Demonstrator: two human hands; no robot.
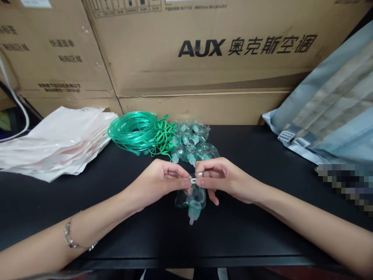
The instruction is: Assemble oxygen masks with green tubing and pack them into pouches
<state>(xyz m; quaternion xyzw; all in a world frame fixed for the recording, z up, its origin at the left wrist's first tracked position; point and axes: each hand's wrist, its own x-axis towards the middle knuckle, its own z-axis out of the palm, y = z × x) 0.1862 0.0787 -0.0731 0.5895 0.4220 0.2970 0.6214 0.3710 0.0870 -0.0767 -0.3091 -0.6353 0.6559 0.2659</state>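
Note:
A clear, green-tinted oxygen mask lies below my fingers, its connector pointing toward the table's front edge. Thumb and forefinger of my left hand are closed on one end of a small white nose clip. At its other end, the clip is pinched by my right hand, whose lower fingers curl beside the mask's rim. The clip sits at the upper part of the mask; whether it is fastened there I cannot tell.
Several more oxygen masks are grouped behind my hands. Left of them lie green elastic straps and coiled green tubing. White plastic bags are stacked at left. Large cardboard boxes stand behind; a light-blue bag stands at right.

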